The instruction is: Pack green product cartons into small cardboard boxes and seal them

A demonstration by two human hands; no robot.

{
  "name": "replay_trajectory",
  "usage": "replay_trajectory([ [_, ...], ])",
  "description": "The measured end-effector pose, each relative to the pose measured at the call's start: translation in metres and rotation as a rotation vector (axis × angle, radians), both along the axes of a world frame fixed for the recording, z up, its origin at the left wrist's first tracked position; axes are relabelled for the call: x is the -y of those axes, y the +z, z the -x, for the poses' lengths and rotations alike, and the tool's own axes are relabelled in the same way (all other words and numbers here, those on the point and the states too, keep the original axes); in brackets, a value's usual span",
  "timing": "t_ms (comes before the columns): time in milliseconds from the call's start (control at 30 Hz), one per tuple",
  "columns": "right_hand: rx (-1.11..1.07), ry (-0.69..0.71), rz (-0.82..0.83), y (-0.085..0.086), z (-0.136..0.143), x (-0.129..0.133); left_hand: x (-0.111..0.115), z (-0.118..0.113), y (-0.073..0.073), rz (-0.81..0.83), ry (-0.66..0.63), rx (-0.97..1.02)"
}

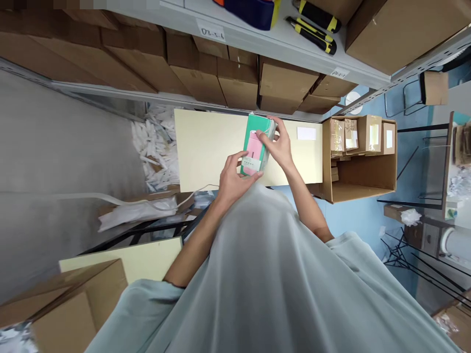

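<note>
A small green box (260,122) with a pink picture on its front is held above the pale yellow table (206,147). My left hand (237,177) grips its lower left side and bottom edge. The fingers of my right hand (278,144) are on its upper right side, with the thumb across the front. A clear wrap seems to cover the box's right side. On the table to the right of my hands lies a white label or slip (306,133).
An open carton (362,192) holding smaller boxes stands at the table's right end. Behind the table, a shelf (272,46) bears brown cartons, with cutters (312,34) on its upper level. White scraps (156,147) lie beyond the left end. Another carton (84,294) is at the lower left.
</note>
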State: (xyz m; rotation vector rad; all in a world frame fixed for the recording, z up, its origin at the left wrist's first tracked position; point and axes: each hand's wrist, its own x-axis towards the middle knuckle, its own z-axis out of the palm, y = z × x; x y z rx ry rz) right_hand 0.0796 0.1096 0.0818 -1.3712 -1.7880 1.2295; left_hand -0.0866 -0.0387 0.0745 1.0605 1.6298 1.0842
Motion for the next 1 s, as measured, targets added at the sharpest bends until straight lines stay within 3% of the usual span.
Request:
replay_trajectory([
  [167, -0.207, -0.002, 0.191, 0.016, -0.008, -0.002, 0.001, 0.024, -0.004, 0.2, -0.072, 0.521],
  [267, -0.238, 0.038, 0.24, 0.021, -0.009, 0.0, -0.001, 0.029, -0.004, 0.274, -0.125, 0.65],
  [500, -0.212, 0.089, 0.173, 0.02, -0.006, -0.001, -0.002, 0.018, -0.006, 0.158, -0.007, 0.545],
  [667, -0.161, 0.034, 0.106, 0.015, -0.001, -0.001, 0.001, 0.004, -0.002, 0.084, 0.165, 0.222],
  [767, -0.108, 0.059, 0.086, 0.012, 0.003, 0.004, 0.006, -0.006, 0.007, 0.039, 0.178, 0.059],
  [900, -0.084, 0.126, 0.056, 0.016, 0.002, 0.007, 0.012, -0.003, 0.011, 0.009, 0.127, 0.212],
  [1000, -0.152, 0.128, 0.081, 0.019, -0.002, 0.007, 0.013, 0.014, 0.008, 0.131, 0.051, 0.433],
])
